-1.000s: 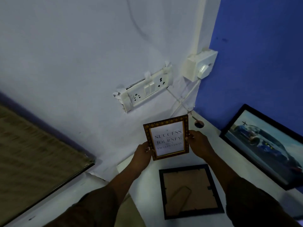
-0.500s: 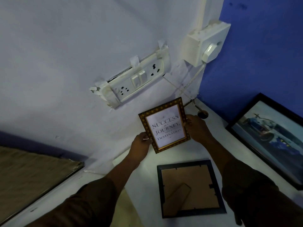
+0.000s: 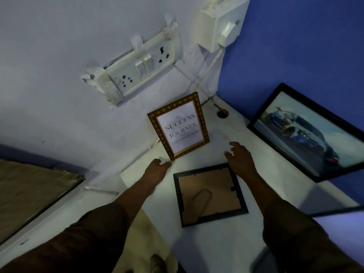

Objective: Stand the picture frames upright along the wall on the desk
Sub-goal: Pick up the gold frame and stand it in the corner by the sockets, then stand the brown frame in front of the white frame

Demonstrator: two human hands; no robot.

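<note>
Gold frame [image 3: 178, 126] leans on the wall so it stands on the counter [image 3: 226, 243]. My left hand [image 3: 156, 170] touches its corner, loose; right hand [image 3: 239, 158] open, empty, near the black frame [image 3: 210, 195] lying face-down.

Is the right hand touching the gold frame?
Apart. The head view shows bare white desk between the right hand and the gold frame, which leans on the wall.

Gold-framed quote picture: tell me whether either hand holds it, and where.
Neither grips it. The left hand only touches the gold-framed quote picture at its lower left corner; the right hand is open, clear of it.
</note>
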